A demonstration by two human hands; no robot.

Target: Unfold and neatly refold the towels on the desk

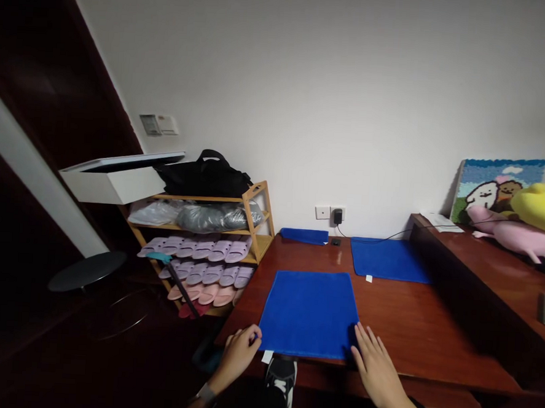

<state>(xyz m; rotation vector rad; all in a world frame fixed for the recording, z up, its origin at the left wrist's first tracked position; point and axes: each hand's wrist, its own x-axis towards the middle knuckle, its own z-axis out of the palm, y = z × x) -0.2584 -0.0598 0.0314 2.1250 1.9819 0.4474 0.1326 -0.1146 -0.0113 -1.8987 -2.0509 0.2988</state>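
A square blue cloth (310, 314) lies flat near the front edge of the brown wooden table (412, 335), a small white tag (267, 356) sticking out at its front left corner. At its left edge, my left hand (241, 351) has the fingers curled, with thumb and index fingertip pinched on the cloth's edge. My right hand (377, 367) rests beside the right edge, fingers stretched out and fingertips touching the cloth's border. Farther back is a second flat blue cloth (389, 259), and a folded blue cloth (304, 235) lies along the wall.
A black charger (337, 217) is plugged into the wall, its cable running right. Plush toys (515, 234) and a fuzzy picture (500, 181) stand on the raised shelf. Left are a slipper rack (262, 228), a black bag (207, 176) and a round stool (87, 271).
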